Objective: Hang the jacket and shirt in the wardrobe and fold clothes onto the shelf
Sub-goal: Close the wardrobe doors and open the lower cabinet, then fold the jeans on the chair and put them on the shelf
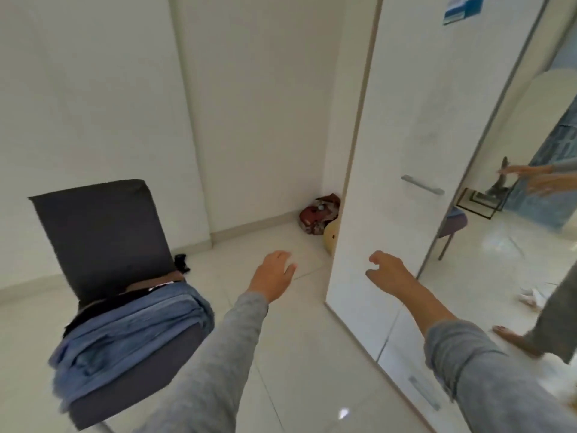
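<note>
- The left hand (274, 273) is stretched out over the pale tiled floor (296, 354). Its fingers are loosely bent and it holds nothing.
- The right hand (390, 271) reaches forward level with the left. Its fingers hang relaxed and slightly curled, and it is also empty.
- Both forearms are in grey sleeves; the right sleeve is pushed further up the arm.
- A pile of blue clothes (131, 332), possibly denim, lies folded on the seat of a dark grey chair (100, 232) to the left of the left hand and well apart from it.
- A darker garment (150, 284) is tucked at the back of the pile, against the chair's backrest.
- The white wardrobe (374, 151) stands on the right with its door closed. The right hand is in front of its lower part, below the bar-shaped door handle (423, 185).
- A mirrored door (499, 260) beside the white one reflects the person's outstretched arm and bare foot.
- A blue sticker (462, 9) sits high on the white door.
- In the corner between wall and wardrobe, a red patterned bag (318, 215) rests on the floor with a pale yellow round object (331, 235) just beside it.
</note>
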A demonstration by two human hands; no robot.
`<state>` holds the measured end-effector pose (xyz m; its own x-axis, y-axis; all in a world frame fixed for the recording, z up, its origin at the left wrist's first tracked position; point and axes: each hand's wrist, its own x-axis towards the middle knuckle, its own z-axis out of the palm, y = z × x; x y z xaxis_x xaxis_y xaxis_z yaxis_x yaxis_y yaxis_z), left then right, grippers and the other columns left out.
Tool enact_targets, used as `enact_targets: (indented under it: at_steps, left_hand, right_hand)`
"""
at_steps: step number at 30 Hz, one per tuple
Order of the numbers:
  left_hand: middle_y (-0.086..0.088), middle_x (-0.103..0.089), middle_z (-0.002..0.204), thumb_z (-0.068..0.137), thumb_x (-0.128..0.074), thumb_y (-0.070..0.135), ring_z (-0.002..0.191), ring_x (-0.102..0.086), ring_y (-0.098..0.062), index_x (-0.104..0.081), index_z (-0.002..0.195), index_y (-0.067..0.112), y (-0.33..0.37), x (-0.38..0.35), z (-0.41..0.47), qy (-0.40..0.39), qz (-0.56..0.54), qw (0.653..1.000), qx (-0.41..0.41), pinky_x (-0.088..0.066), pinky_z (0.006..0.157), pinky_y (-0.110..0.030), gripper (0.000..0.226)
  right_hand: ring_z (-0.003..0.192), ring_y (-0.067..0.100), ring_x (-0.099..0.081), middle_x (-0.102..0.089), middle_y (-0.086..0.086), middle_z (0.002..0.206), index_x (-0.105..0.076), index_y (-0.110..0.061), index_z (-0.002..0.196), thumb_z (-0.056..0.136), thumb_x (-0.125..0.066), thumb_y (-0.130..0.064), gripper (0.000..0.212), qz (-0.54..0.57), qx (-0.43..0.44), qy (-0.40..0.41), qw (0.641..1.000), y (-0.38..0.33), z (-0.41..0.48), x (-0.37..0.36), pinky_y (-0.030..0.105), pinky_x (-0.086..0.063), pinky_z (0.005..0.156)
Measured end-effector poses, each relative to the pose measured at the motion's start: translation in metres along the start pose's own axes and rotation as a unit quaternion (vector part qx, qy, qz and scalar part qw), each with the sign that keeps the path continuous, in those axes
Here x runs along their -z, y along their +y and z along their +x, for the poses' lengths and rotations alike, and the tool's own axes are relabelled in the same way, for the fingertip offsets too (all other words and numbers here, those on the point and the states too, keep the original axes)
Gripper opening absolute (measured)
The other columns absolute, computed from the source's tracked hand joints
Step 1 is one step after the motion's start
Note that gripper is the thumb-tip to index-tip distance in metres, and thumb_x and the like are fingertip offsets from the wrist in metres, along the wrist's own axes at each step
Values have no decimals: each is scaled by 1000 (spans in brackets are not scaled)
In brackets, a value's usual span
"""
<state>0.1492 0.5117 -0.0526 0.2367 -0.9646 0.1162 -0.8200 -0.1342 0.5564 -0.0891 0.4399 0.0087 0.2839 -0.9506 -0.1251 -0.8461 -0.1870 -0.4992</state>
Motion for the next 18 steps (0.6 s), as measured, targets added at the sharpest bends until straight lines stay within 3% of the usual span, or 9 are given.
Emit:
enact_targets:
  at_steps: [5, 11, 18]
  left_hand:
    - [-5, -37, 145, 102, -33, 33, 135, -30, -21, -40, 139, 11, -108, 62, 7, 15, -1, 998, 66, -26, 109, -31, 44]
    - [-10, -45, 138, 101, -36, 31, 126, -41, -24, -44, 135, 7, -227, 101, -18, 46, -21, 979, 196, -33, 105, -32, 42]
    - [-6, -50, 123, 101, -37, 32, 118, -45, -21, -53, 124, 9, -321, 127, -10, 63, -22, 958, 277, -35, 99, -29, 37]
  right_hand:
    - [121, 27, -47, -47, 11, 135, -51, -8, 126, 92, -50, -14, 35, 18, 78, -62, 995, -106, 62, -81, 33, -40, 98]
    - [108, 24, -55, -58, 9, 119, -61, -8, 110, 88, -53, -11, 24, 6, 161, -163, 973, -200, 107, -174, 31, -44, 91]
    - [94, 19, -55, -60, 7, 110, -62, -11, 104, 89, -51, -10, 19, 30, 196, -235, 952, -273, 177, -250, 24, -42, 80]
